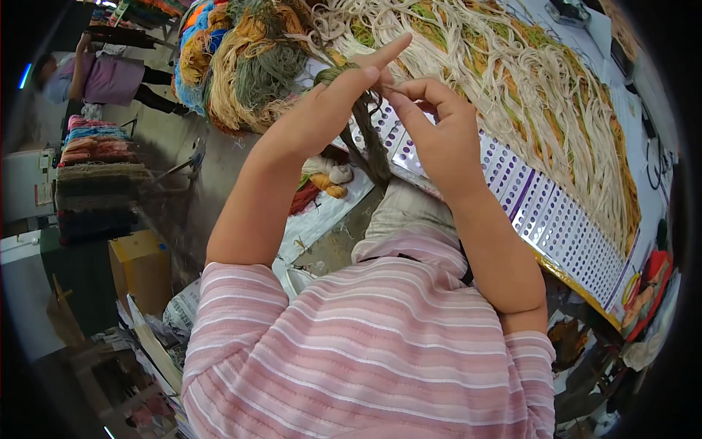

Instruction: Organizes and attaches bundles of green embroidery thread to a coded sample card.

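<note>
While the left hand (338,94) clasps an olive thread skein (371,143) at the near edge of the tabletop (633,124), seemingly steadying it, the right hand (444,132) holds its strands in a narrow fingertip grip

A head-worn fisheye camera looks down, close over the striped shirt (365,351) and the fingers (389,53).

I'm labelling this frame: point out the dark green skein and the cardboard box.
Dark green skein (375,155): head view, on its hanging strands.
Cardboard box (142,271): head view, on its side face.
</note>
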Tool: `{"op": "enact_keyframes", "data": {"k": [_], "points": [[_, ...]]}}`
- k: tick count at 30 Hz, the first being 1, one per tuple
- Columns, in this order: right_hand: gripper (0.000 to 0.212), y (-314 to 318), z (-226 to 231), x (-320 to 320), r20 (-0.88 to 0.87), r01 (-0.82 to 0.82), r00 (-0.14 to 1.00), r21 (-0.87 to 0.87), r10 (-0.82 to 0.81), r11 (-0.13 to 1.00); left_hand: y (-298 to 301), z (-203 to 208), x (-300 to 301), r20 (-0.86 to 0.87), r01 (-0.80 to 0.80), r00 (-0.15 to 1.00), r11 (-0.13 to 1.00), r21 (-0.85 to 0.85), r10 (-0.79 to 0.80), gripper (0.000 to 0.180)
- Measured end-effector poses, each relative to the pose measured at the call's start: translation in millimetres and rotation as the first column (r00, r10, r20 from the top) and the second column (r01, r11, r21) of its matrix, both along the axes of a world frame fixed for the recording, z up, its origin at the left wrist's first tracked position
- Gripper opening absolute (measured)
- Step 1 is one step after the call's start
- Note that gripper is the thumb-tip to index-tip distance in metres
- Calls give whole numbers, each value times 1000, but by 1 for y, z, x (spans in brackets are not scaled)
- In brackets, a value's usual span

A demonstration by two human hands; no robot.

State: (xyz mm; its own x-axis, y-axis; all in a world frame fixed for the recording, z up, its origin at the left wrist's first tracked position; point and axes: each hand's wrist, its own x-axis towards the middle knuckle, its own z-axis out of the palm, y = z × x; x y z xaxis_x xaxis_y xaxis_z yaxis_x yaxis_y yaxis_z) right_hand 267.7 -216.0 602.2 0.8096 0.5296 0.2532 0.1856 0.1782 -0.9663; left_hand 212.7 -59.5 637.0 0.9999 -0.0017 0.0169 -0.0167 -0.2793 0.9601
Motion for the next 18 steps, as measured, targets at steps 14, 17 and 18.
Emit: {"op": "enact_keyframes", "data": {"k": [14,17,18], "points": [[13,-9,-3,-6,-309,-270,899,170,311,948,-3,3,-16,-136,-29,989,844,-535,-52,53],[15,-13,3,-10,-363,-242,874,252,323,937,-5,9,-24,-108,3,992,845,-535,-72,46],[15,-15,5,-10,-394,-252,857,244,333,937,-7,10,-26,-106,2,992,844,-537,-70,46]]}}
